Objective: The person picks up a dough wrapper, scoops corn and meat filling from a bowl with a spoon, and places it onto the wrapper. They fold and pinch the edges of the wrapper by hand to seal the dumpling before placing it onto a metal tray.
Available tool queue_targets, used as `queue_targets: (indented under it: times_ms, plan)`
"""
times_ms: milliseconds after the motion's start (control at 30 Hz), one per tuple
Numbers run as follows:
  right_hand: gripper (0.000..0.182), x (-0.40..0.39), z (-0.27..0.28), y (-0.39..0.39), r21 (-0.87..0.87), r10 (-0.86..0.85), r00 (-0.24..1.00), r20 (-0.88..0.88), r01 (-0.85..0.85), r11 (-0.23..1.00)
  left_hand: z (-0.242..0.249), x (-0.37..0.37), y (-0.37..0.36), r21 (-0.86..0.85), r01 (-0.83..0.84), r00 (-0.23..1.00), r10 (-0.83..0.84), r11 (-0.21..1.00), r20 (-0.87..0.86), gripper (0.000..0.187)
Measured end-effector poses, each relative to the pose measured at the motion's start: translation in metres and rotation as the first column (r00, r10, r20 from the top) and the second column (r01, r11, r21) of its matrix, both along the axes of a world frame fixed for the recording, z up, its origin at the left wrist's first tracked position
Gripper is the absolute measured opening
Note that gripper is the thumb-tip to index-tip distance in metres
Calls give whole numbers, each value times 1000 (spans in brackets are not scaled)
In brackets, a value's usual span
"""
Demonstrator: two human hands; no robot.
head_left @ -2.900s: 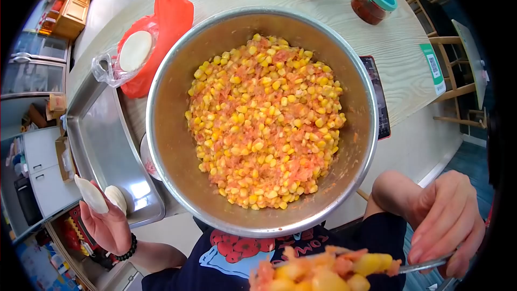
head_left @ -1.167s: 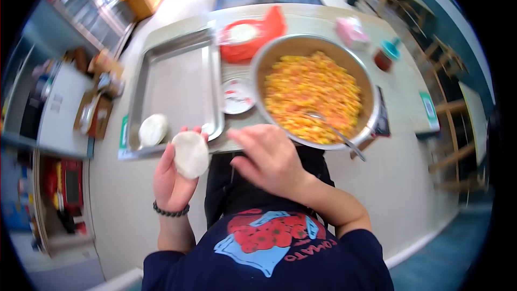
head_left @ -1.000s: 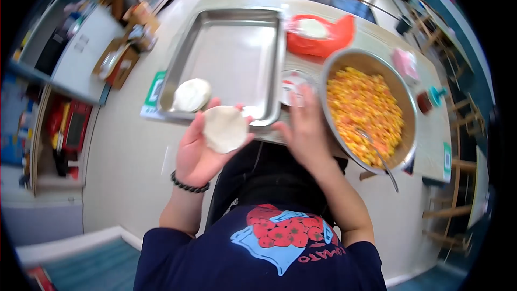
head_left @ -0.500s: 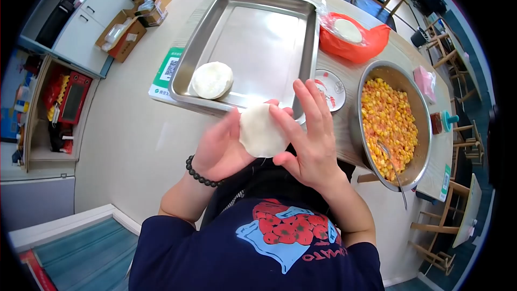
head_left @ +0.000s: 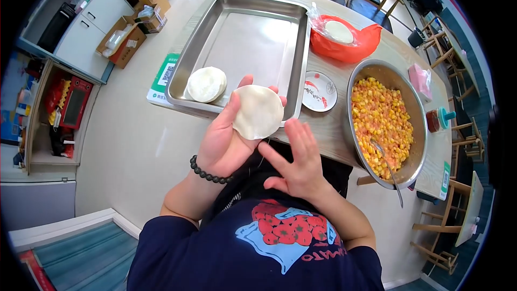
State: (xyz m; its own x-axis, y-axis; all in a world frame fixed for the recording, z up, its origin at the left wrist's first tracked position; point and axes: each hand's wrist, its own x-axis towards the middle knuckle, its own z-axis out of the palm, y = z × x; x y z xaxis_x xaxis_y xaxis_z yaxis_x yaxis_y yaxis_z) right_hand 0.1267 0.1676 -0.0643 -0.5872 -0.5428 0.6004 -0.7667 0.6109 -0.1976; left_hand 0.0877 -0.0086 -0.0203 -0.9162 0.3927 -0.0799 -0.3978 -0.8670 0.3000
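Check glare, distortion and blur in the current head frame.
Head view: fisheye bows the table, corners black; also head view: pale glare on the metal tray; again head view: dough round, left hand and right hand without heavy motion blur.

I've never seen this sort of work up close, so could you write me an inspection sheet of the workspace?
Surface: light wood-grained table.
Job's things: pale round; stacked rounds in the near left corner of a metal tray; corn mixture in a metal bowl, with a spoon.
Clutter: saucer, red bag, pink pack, teal-lidded jar.
Grips: left grip holds the pale round; right grip is open beside it.
Cables: nothing seen for certain.
Surroundings: chairs beyond the table, cardboard boxes off to the left.
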Motion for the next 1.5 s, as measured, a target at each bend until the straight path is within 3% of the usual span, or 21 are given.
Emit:
queue_targets:
  times_ms: [67, 133, 167, 200, 267, 333, 433, 533, 600, 667, 767, 833, 967, 1000, 1100, 1133, 1200, 1267, 1400, 1467, 1500]
  plan:
    - [63, -1, -2, -1, -39, 18, 1000, 0, -18, 999, 0, 0, 1, 19, 6, 1000, -6, 1000, 10, 36]
    - [60, -8, -2, -3, -311, -132, 988, 81, 151, 938, -1, 0, 5, 36, 24, 999, -24, 999, 23, 36]
    - [61, -8, 3, -1, -162, -155, 985, 77, 166, 973, -1, 0, 7, 50, 18, 999, -20, 999, 38, 36]
    - [61, -4, 2, -1, -167, -163, 984, 72, 173, 971, 0, -1, 9, 63, 12, 999, -15, 998, 49, 36]
    - [65, 3, -1, -2, -37, 5, 1000, 18, -5, 999, 1, -3, 12, 47, 2, 1000, -3, 999, 31, 36]
    - [64, 1, 3, 0, -95, 1, 999, 44, 3, 995, 3, -3, 14, 33, -7, 1000, 6, 999, 19, 36]
    - [62, -4, 5, 2, -308, -160, 984, 77, 176, 935, 4, -2, 18, 16, 11, 1000, -11, 1000, 10, 36]
    - [65, -5, 6, 3, -145, -43, 998, -54, 35, 989, 1, -9, 13, 8, 3, 999, -3, 1000, -48, 35]
    - [62, -13, 2, 8, -171, -44, 999, -18, 40, 984, -3, -14, 7, -15, -103, 994, 102, 995, -25, 35]
    - [56, -45, -1, 18, -205, -375, 922, 97, 387, 899, -10, -19, 2, -11, -113, 993, 113, 993, -29, 35]
    - [50, -57, -14, 25, -91, -424, 899, 107, 433, 897, -15, -25, -2, 47, -98, 993, 94, 994, 77, 37]
    - [49, -56, -18, 24, 4, -450, 881, 142, 455, 891, -19, -26, 0, -128, -154, 985, 162, 980, 61, 36]
    - [47, -55, -20, 27, 40, -484, 851, 205, 487, 873, -20, -27, 0, -91, -155, 985, 162, 984, 67, 34]
    - [47, -55, -15, 25, 41, -479, 852, 209, 482, 875, -20, -27, 0, -82, -121, 992, 124, 989, 36, 33]
    - [56, -51, 8, 22, -240, -257, 943, 209, 304, 922, -18, -26, 3, -69, -55, 998, 56, 996, 15, 33]
    - [56, -49, 15, 19, -239, -262, 941, 213, 310, 920, -17, -25, 6, -63, -24, 999, 25, 998, 28, 33]
    - [59, -47, 26, 11, -184, -97, 992, 83, 111, 977, -14, -24, 12, -69, -15, 999, 18, 998, 30, 33]
    - [63, -43, 14, 5, -116, -164, 986, 13, 165, 979, -13, -25, 15, -77, -16, 1000, 17, 997, 22, 33]
    - [62, -19, -1, -4, -109, -100, 995, 31, 103, 989, -11, -26, 21, -71, -58, 998, 56, 996, -33, 33]
    - [65, -17, 1, -1, -328, -36, 999, 21, 41, 944, -6, -22, 31, -42, -7, 999, 5, 999, -51, 32]
    - [68, -16, 9, 0, -497, -37, 997, 69, 66, 865, -2, -17, 34, -130, -50, 996, 39, 990, -79, 34]
